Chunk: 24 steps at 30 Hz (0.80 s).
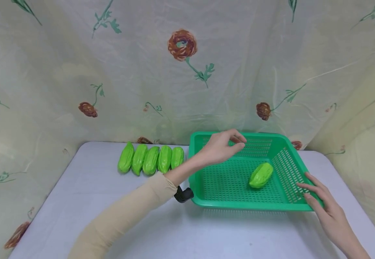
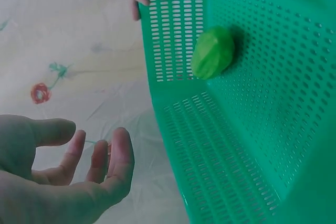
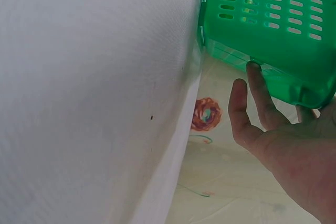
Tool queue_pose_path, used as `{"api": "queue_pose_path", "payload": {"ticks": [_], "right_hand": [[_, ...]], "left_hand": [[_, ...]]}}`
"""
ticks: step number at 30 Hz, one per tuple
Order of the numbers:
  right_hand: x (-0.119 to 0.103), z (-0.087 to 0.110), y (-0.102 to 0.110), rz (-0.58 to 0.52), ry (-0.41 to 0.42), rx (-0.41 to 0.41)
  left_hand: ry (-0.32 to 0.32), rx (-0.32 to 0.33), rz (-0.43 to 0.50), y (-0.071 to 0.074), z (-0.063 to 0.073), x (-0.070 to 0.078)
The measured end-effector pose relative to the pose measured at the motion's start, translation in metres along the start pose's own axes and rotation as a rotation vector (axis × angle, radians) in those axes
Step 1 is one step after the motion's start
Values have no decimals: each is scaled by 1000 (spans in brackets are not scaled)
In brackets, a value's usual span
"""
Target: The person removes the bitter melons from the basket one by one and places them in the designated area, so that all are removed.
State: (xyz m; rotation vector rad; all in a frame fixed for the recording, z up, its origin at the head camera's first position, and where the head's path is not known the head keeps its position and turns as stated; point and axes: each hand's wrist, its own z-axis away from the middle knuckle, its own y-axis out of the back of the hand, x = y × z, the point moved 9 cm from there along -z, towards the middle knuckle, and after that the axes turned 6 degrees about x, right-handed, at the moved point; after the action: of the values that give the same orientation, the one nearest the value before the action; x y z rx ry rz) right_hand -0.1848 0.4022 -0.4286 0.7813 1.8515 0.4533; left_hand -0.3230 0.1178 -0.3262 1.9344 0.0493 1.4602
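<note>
My left hand (image 1: 223, 145) hovers over the back left part of a green plastic basket (image 1: 239, 206), its fingers loosely bent with nothing between them. The left wrist view shows the same hand (image 2: 79, 166) with thumb and fingers apart, beside the basket's wall. Inside the basket, near its right wall, lies one bright green ridged gourd (image 1: 261, 175). At the basket's front right corner, my right hand (image 1: 331, 210) grips the rim, some fingers over the inner side. From the right wrist view, other fingers (image 3: 257, 85) reach up against the basket's outer side.
Several more green ridged gourds (image 1: 150, 160) lie side by side in a row left of the basket. A white cloth covers the table (image 1: 226, 237). Flower-printed curtains (image 1: 142, 72) hang behind it and along its sides. On my left wrist is a black strap (image 1: 184, 195).
</note>
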Motion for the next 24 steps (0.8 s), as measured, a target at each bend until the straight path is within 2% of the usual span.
{"api": "queue_pose_path", "payload": {"ticks": [5,10,13,19,24], "right_hand": [[1,0,0,-2,2,-5],[3,0,0,-2,-10,-10],[4,0,0,-7,-22,-16],[4,0,0,3,-28,-17],[2,0,1,-6,-2,-1]], "left_hand": [[68,-44,80,-10,-7,-5],[96,-49,101,-17,-16,-8],[97,-40,76,-21,-23,-11],[86,-20,-37,-30,-34,-16],[68,-14,-36,-39,-42,-14]]}}
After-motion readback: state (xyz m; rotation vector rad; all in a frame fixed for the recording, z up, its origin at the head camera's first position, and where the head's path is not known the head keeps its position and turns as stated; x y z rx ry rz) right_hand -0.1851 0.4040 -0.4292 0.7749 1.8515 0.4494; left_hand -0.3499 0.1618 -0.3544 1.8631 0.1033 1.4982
